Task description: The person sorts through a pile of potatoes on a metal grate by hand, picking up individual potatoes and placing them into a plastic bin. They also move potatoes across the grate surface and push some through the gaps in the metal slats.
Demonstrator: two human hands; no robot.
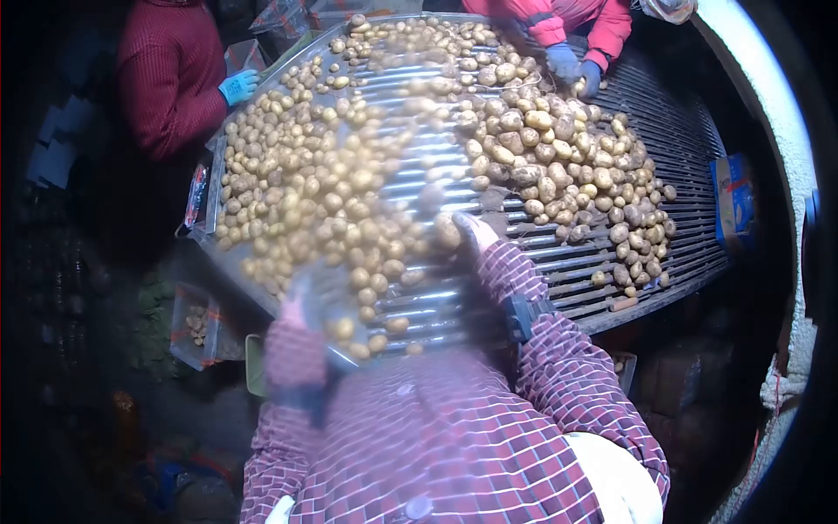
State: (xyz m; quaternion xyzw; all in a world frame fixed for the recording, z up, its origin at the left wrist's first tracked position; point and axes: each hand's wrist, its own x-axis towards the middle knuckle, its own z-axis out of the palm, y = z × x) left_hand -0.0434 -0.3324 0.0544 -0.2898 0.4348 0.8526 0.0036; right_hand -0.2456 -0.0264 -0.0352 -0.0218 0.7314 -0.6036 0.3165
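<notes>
Mid-sort, I'd say. My right hand point(477, 232) touches potatoes point(349, 210) on the rollers point(576, 253). My left hand point(297, 307), at 8 o'clock, is blurred. I can't tell either hand's fingers. The next grab needs a clean pinch.

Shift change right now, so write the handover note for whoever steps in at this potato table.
Left hand: blurred, low over potatoes at the near edge; grip unclear.
Right hand: stretched onto the slatted table, beside one potato; grip unclear.
Potatoes: wide spread on the left, heap on the right.
Done: a few lie in the crate below.
Left: nearly all sit on the table; a co-worker's gloved hand is at the far end.
</notes>
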